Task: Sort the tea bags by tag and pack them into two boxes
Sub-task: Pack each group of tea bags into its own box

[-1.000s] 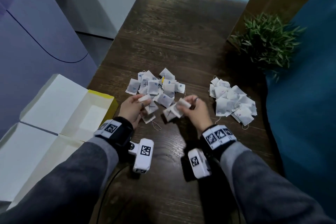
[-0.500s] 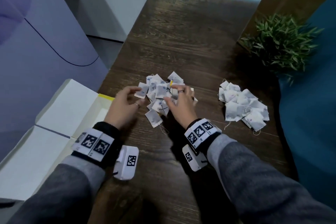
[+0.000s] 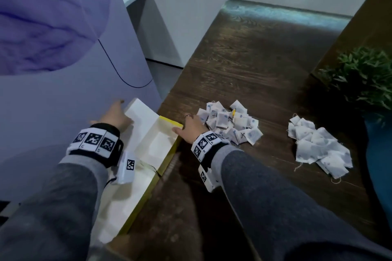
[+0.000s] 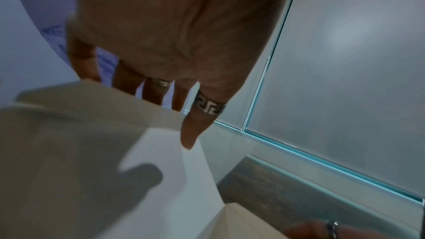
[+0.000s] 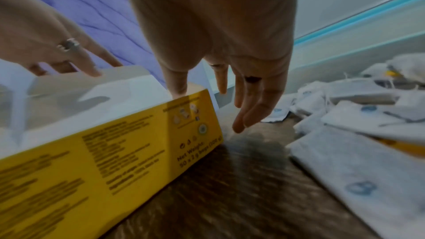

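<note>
An open yellow box [image 3: 169, 122] with a white inside stands at the table's left edge. My left hand [image 3: 115, 114] lies on its white lid flap [image 3: 141, 112]; in the left wrist view the straight fingers reach over the flap's [image 4: 92, 115] far edge and the thumb [image 4: 190, 134] lies on the near side. My right hand [image 3: 186, 127] is at the box's far right corner, thumb [image 5: 177, 88] on the rim, fingers [image 5: 243, 115] hanging straight outside the yellow wall [image 5: 138, 143]. Neither hand holds a tea bag. A mixed pile of tea bags [image 3: 231, 123] lies just right of my right hand.
A second pile of tea bags [image 3: 318, 146] lies further right on the dark wooden table [image 3: 254, 59]. Another open white-lined box [image 3: 127, 203] adjoins the first on the near side. A green plant [image 3: 364, 78] stands at the right; a lilac panel [image 3: 63, 101] rises left.
Both hands have left the middle pile and moved left to the yellow box. The tea bags they held a second ago are no longer in them. The view has swung left.
</note>
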`<control>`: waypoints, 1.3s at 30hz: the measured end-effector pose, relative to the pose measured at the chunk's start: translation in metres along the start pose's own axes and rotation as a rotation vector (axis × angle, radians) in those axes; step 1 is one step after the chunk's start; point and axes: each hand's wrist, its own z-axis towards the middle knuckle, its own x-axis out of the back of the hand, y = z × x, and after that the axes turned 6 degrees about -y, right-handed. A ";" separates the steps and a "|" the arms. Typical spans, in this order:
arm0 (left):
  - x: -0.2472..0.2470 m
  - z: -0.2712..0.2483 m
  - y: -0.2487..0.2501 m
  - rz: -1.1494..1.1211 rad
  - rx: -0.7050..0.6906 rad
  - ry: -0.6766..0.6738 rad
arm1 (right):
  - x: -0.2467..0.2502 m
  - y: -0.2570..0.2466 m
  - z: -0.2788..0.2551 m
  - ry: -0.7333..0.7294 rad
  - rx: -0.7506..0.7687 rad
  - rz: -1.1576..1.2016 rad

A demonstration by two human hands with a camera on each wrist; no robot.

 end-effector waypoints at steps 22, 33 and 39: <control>-0.038 -0.104 0.133 -0.445 -0.700 -0.265 | 0.035 0.146 -0.157 0.444 0.214 0.467; -0.171 -0.090 0.123 -0.427 -0.485 -0.701 | -0.009 0.214 -0.216 0.366 -0.140 0.797; -0.183 -0.098 0.134 -0.452 -0.650 -0.710 | -0.001 0.226 -0.213 0.356 -0.159 0.672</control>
